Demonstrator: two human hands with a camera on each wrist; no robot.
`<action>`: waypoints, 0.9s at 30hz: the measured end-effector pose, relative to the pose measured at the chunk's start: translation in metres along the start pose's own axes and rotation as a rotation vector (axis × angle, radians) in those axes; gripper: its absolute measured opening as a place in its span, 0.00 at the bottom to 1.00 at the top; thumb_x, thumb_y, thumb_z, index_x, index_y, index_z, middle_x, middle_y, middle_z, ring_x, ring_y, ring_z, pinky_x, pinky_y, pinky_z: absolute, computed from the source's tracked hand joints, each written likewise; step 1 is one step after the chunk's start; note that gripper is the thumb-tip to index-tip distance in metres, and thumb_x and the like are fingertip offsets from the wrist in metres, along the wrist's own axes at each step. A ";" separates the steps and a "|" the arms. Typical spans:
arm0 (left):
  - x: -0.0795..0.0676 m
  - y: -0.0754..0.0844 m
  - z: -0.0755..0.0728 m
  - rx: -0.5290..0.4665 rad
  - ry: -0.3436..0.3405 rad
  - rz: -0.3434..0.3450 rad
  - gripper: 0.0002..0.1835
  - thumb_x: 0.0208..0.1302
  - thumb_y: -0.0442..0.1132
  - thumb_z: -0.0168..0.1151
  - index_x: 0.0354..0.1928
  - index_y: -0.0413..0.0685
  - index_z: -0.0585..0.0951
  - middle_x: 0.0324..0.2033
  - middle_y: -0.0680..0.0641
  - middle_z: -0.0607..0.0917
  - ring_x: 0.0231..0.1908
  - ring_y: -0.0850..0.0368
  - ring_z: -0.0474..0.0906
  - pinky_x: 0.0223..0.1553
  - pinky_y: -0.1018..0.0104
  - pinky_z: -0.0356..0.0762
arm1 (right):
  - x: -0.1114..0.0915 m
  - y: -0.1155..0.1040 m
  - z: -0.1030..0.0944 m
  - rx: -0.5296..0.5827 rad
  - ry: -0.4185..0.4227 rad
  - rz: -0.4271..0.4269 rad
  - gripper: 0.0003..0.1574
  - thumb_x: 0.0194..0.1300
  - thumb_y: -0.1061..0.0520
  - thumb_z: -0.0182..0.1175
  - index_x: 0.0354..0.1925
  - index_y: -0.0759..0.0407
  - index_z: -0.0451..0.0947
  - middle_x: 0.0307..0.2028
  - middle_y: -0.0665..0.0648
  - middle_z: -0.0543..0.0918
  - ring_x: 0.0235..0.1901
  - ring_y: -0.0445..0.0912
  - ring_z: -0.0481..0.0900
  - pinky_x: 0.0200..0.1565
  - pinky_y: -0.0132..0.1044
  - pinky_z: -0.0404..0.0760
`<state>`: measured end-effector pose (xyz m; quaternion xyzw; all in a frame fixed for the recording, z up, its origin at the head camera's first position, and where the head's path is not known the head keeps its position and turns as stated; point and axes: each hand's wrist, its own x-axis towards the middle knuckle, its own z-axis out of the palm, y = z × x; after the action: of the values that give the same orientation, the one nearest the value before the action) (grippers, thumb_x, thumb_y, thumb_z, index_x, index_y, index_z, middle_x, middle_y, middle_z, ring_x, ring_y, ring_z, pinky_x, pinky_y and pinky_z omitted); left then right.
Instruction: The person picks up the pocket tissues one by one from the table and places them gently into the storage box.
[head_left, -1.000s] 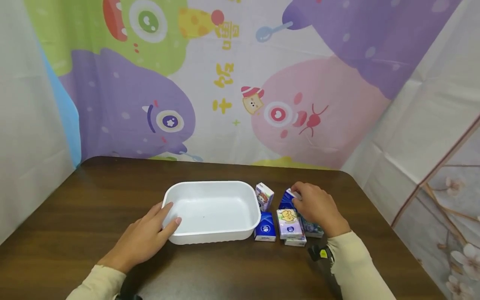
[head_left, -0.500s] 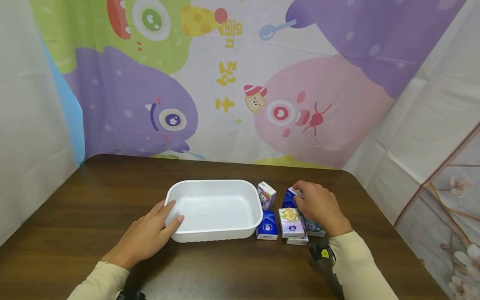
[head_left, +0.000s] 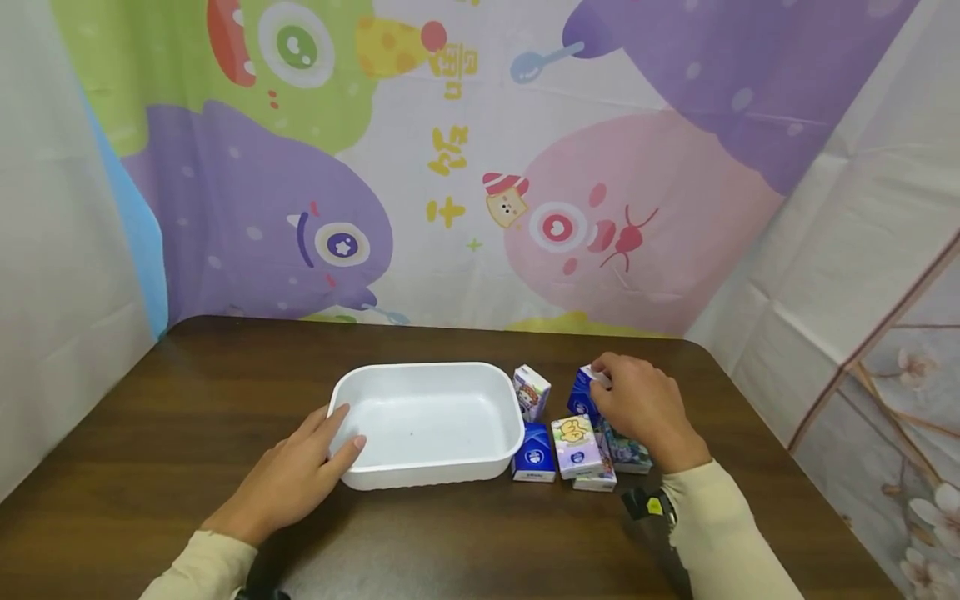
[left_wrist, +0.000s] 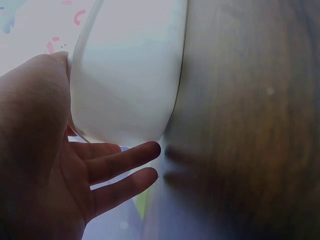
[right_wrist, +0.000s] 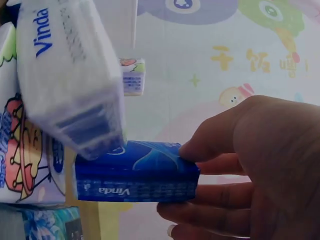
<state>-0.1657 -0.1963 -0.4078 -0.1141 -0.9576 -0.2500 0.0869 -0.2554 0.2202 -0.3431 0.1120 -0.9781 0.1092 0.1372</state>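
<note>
My left hand (head_left: 288, 471) holds the left end of a white plastic basin (head_left: 431, 475), thumb over the rim. In the left wrist view, several fingers (left_wrist: 125, 165) stretch along the basin's outside. My right hand (head_left: 647, 408) pinches a dark blue Vinda tissue pack (right_wrist: 137, 172) by its end, between thumb and fingers. That pack stands upright behind a lilac pack with a yellow cartoon (head_left: 576, 446), which leans on another pack (head_left: 597, 482). A dark floral pack (head_left: 630, 454) lies beneath my right hand.
Beside the basin's right end lies a blue tissue pack (head_left: 534, 454), with a white cartoon pack (head_left: 531, 392) standing behind it. All rest on a brown wooden table (head_left: 420, 542). A cartoon-printed cloth (head_left: 450, 275) hangs at the table's back edge.
My right hand has shifted slightly up and right with the blue tissue pack. The lilac pack has tilted a little. My left hand stays at the basin.
</note>
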 end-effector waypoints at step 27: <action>0.000 -0.002 0.001 -0.012 -0.006 -0.012 0.38 0.78 0.62 0.42 0.74 0.39 0.65 0.69 0.34 0.67 0.61 0.31 0.72 0.53 0.33 0.70 | -0.002 -0.011 -0.002 0.094 0.164 -0.054 0.18 0.70 0.53 0.59 0.52 0.62 0.80 0.50 0.63 0.84 0.45 0.59 0.84 0.43 0.57 0.83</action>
<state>-0.1663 -0.1974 -0.4090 -0.1095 -0.9570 -0.2560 0.0817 -0.2501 0.2109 -0.3397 0.1355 -0.9540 0.1598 0.2144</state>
